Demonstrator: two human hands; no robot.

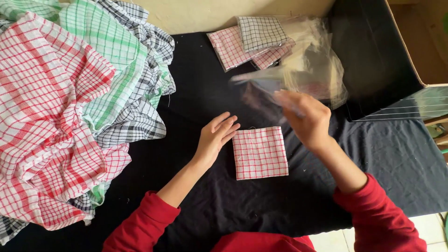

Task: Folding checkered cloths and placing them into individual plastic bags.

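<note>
1. The right hand (305,119) is raised over the bench, its grip closed on a clear plastic bag (266,86); both are blurred, so the fingers' exact hold cannot be made out.
2. The left hand (215,137) lies open and flat on the black cloth, fingertips just beside the left edge of a folded red-checked cloth (259,152); it grips nothing.
3. That folded square sits between the two hands, near the person, flat and unbagged.
4. Done, judging by the scene: a small stack of folded cloths (249,44), red-checked with a black-checked one on top, lies at the far side, some seemingly in clear wrapping.
5. Left to do, by the same reading: a large heap of unfolded checked cloths (70,107) in red, green and black covers the left of the bench, so most of the work appears to remain.
6. A loose pile of clear plastic bags (317,65) lies far right, just beside the stack.
7. The bench (396,158) is draped in black fabric; an open cardboard box (373,60) with a dark lining stands at far right, a pale wall runs behind, and light floor tiles show at the near right corner.
</note>
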